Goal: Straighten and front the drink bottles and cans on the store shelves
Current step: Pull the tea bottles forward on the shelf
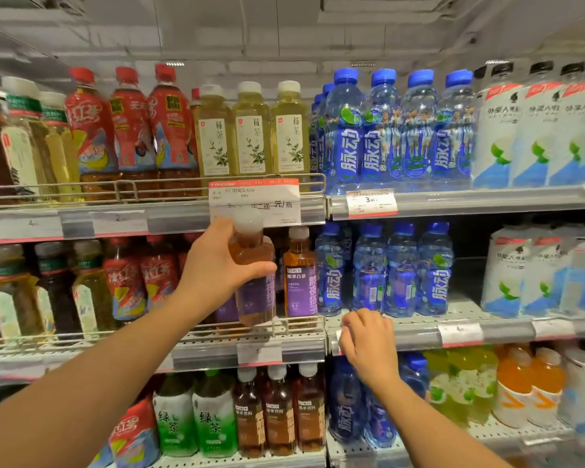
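My left hand point(217, 261) grips an amber tea bottle with a purple label and pale cap point(255, 298) near its shoulder, at the front of the middle shelf, tilted a little. A second purple-label tea bottle point(299, 278) stands upright just right of it. My right hand point(365, 336) rests with curled fingers on the front rail of the middle shelf point(507, 332), below the blue sports-drink bottles point(399, 271).
The top shelf holds red iced-tea bottles point(132, 130), pale green tea bottles point(254, 130), blue sports drinks point(399, 130) and white bottles point(537, 130). A sale tag point(254, 201) hangs above my left hand. The bottom shelf carries green tea point(196, 417), brown tea point(277, 410) and orange drinks point(527, 383).
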{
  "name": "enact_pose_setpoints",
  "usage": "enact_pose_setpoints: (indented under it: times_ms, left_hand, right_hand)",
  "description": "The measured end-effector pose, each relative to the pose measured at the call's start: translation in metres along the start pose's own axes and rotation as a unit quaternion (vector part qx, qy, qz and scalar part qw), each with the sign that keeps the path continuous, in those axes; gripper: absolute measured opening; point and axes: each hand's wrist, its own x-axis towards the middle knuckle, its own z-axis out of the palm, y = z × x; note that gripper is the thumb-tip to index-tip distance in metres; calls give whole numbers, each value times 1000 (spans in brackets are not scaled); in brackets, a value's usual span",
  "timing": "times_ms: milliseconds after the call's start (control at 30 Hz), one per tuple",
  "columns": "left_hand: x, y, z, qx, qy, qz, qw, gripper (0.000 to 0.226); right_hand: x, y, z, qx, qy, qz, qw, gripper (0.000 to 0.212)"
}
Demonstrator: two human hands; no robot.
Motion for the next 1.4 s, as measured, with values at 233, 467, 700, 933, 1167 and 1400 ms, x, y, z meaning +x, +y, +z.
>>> enact_pose_setpoints:
  times_ms: [233,467,700,933,1167,1400]
  left_hand:
    - [4,-1,32,32,61,-8,998,56]
    - [-2,-7,46,39,55,10,998,65]
    - [-12,-21,57,49,27,-22,998,78]
    - [-11,-36,70,101,-15,-71,992,74]
    - [13,-28,80,137,-27,-89,986,85]
    - [19,-21,85,276,-26,-75,958,66]
  right_hand:
    - [-2,6,10,-2,22,-6,1000,22]
    - [-3,5,8,14,27,-10,999,24]
    - [-4,7,12,5,31,-15,999,24]
    - [-5,7,15,5,43,-18,999,20]
    - [-6,7,16,4,51,-21,999,20]
    - [-6,7,15,1,55,-23,998,19]
